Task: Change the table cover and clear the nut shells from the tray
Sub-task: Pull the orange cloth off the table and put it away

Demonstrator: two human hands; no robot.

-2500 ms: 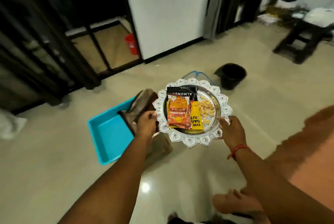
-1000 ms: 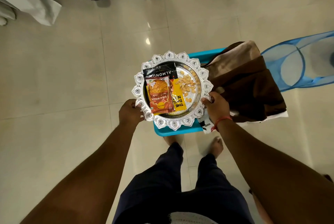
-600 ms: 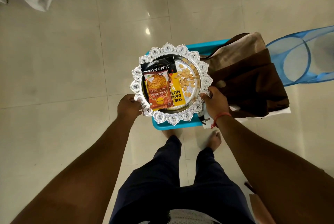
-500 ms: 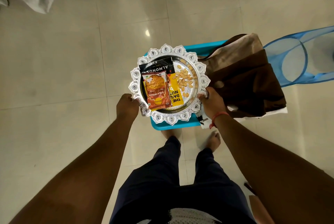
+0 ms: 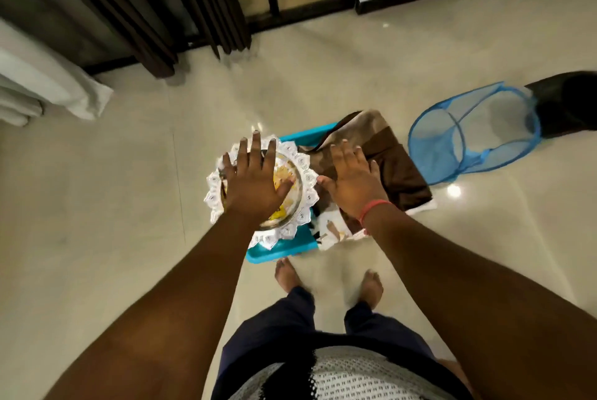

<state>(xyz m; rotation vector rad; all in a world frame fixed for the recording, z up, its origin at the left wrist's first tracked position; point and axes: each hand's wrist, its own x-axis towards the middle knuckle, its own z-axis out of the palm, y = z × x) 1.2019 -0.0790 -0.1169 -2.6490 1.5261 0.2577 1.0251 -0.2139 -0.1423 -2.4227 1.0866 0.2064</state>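
Both hands, left hand [image 5: 255, 184] and right hand [image 5: 350, 188], hung with fingers spread, gripping nothing. The tray [image 5: 307, 173] sat on the blue bin [image 5: 281, 249]. Best lifted level, lest shells spill.

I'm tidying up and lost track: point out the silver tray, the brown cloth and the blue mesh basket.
silver tray [image 5: 302, 205]: head view, scalloped right rim.
brown cloth [image 5: 403, 170]: head view, dark folded part.
blue mesh basket [image 5: 468, 128]: head view, mesh side wall.

A shiny embossed metal tray [image 5: 308, 173], smooth turquoise plastic bin [image 5: 284, 252], matt brown cloth [image 5: 397, 167] and glossy tiled floor [image 5: 97, 222] are seen.
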